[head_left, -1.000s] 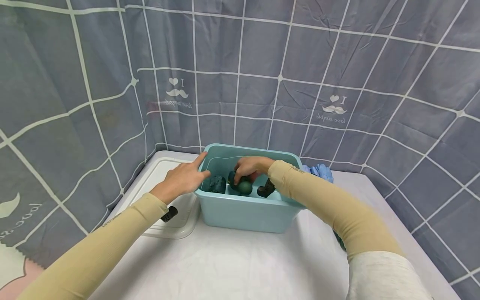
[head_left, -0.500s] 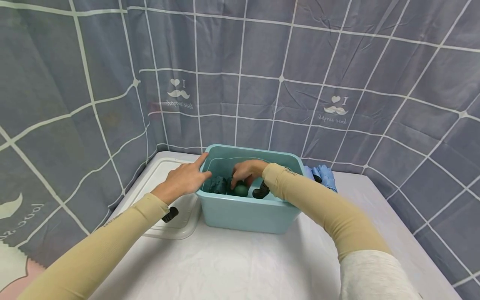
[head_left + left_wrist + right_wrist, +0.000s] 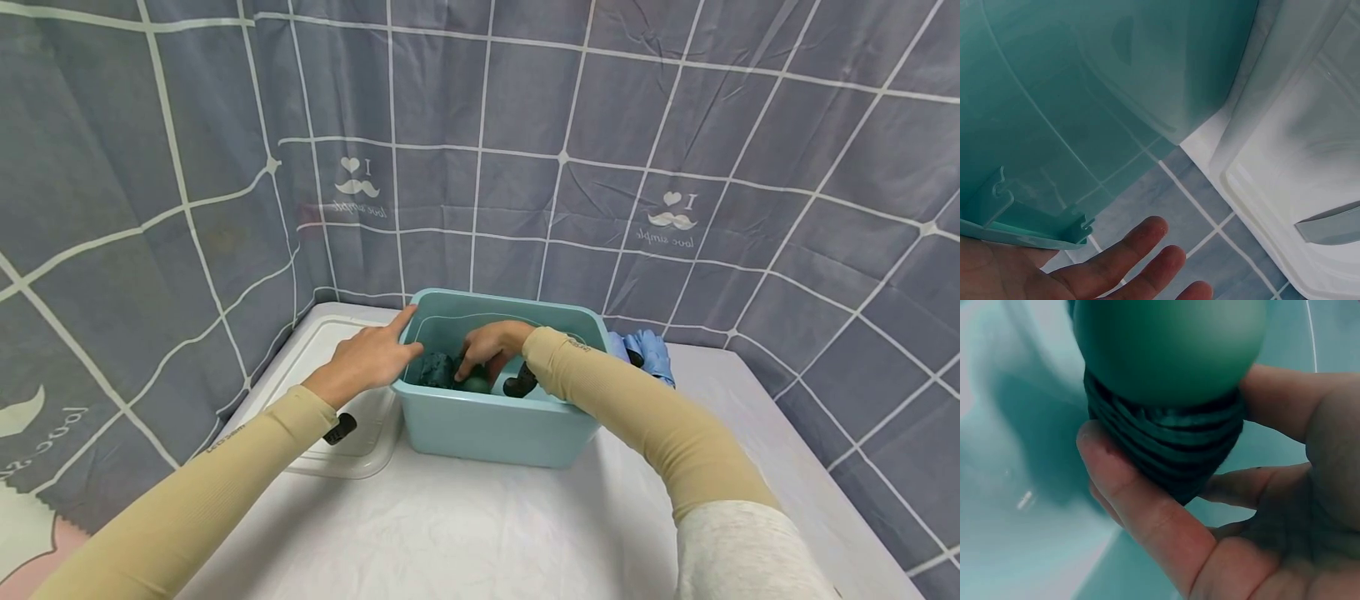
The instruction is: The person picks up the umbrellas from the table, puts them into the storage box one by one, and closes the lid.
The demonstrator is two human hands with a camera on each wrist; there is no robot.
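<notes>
Inside a light teal plastic bin [image 3: 487, 425], my right hand [image 3: 491, 346] grips a dark green pleated bundle [image 3: 1166, 437]. Its smooth, rounded green top [image 3: 1172, 344] faces the camera in the right wrist view. Thumb and fingers lie on either side of the pleats; I cannot tell the bundle's kind. Just left of that hand, another dark green, crinkled bundle [image 3: 436, 370] sits in the bin. My left hand [image 3: 367, 354] rests on the bin's left rim, index finger stretched along it. In the left wrist view the other fingers [image 3: 1147, 237] extend loosely outside the wall.
A white lid [image 3: 360, 446] lies flat to the left, partly behind the left hand. Light blue bunched fabric [image 3: 651, 354] sits beside the bin's right end. The white-covered table [image 3: 465, 533] meets a grey-blue checked curtain [image 3: 525, 192] at its back and sides.
My right hand has shifted slightly left and lower in the bin with the green bundle, bringing it close to the other bundle. The left hand stays on the rim.
</notes>
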